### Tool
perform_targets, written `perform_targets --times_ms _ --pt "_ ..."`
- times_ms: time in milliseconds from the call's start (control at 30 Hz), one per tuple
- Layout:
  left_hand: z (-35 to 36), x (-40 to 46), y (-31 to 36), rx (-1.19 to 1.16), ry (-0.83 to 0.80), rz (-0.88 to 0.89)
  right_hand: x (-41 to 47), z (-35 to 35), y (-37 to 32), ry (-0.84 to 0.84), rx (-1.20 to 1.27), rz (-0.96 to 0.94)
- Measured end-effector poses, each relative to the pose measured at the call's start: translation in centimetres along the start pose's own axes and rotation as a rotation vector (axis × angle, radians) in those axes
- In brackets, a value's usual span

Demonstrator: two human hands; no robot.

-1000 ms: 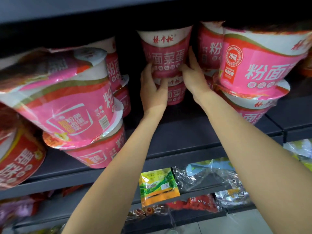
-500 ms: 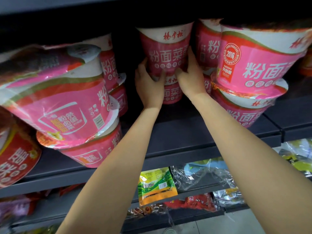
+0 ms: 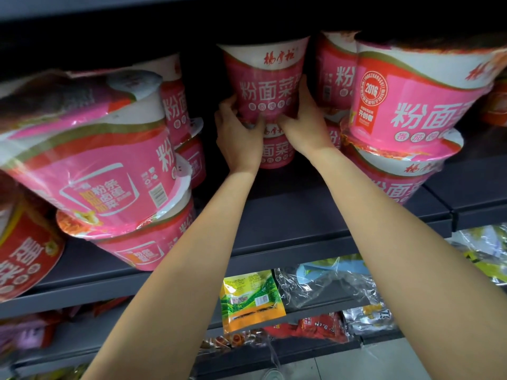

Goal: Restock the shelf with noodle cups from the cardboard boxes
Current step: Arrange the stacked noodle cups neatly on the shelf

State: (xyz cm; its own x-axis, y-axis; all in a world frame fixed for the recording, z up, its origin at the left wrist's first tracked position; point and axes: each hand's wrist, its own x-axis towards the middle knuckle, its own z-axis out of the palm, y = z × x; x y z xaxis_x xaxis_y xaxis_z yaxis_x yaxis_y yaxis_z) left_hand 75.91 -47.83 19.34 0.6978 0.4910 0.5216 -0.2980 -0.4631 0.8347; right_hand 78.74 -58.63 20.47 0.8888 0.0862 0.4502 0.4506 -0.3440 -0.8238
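Hands (image 3: 271,133) around upper noodle cup (image 3: 264,78)

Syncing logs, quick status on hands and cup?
Left hand and right hand both grip top pink cup. It sits stacked on a lower cup, mid-shelf. Neighbour stacks close either side, nothing blocking.

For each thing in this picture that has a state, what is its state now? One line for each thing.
Left hand: curled around the base of the top middle cup.
Right hand: holds the same cup on its other side.
Top middle cup: upright, stacked on a lower cup, sealed.
Lower middle cup: upright on the shelf.
Left front stack: two cups, tilted.
Right front stack: two cups, leaning.
Green packet: lying on the lower shelf.
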Motion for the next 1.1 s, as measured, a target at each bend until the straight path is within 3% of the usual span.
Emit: perform_targets --times_ms 167,367,533,600,700,767,867,967,1100 --pt "0.0 0.2 0.0 -0.005 -0.043 -0.017 0.1 0.0 0.0 -0.003 -0.025 0.044" --pt "-3.9 -5.0 2.3 -0.093 -0.198 -0.022 -5.6 0.6 -2.5 0.235 -0.043 -0.001" --pt "-14.0 -13.9 3.7 -0.104 -0.357 0.047 -13.6 -0.1 -5.4 0.103 0.189 0.067" --pt "-17.9 -16.0 3.2 -0.034 -0.257 0.186 -16.4 0.6 -6.7 0.014 0.242 0.071" --pt "-22.5 -16.3 1.2 0.034 0.054 0.354 -19.0 2.5 -8.8 -0.099 0.284 0.045" --pt "-24.1 -14.8 0.3 -0.068 0.166 0.177 -19.6 4.1 -10.1 -0.164 0.269 0.067" --pt "-24.7 -12.0 0.7 -0.334 0.023 -0.273 -20.1 6.2 -11.6 -0.238 0.305 0.100" --pt "-24.6 -10.6 0.0 -0.291 -0.107 -0.296 -20.0 7.6 -12.5 -0.274 0.376 0.134" --pt "-23.3 -10.8 -0.7 -0.248 -0.053 -0.233 -20.2 8.1 -13.0 -0.268 0.300 0.114"
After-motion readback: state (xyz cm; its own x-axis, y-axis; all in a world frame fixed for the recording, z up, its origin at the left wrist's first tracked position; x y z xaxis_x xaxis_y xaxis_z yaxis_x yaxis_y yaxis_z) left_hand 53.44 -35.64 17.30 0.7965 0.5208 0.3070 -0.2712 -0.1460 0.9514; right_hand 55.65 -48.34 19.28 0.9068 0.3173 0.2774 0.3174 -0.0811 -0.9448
